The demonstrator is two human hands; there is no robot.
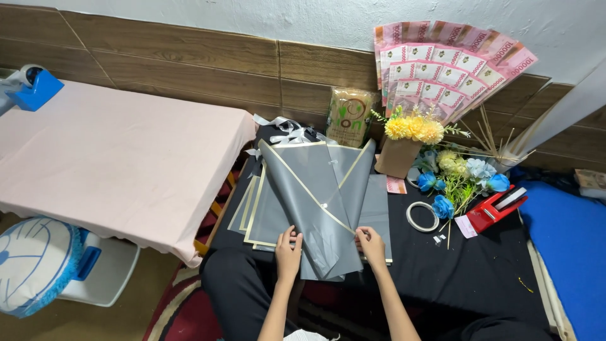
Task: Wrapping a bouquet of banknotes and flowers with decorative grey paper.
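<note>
My left hand (288, 252) and my right hand (371, 246) rest on the near edge of a stack of grey wrapping sheets (315, 196) with pale gold borders. The sheets lie fanned on a black cloth (454, 271). Fingers of both hands press the bottom corners of the top folded sheet, one hand on each side. A white ribbon (287, 131) lies at the far end of the sheets.
A fan of pink banknotes (442, 63) leans on the wall. Yellow flowers in a brown paper cone (407, 142), blue and pale flowers (464, 173), a tape roll (421, 216) and a red tape dispenser (495, 208) lie at right. A pink-covered low table (107, 158) stands at left.
</note>
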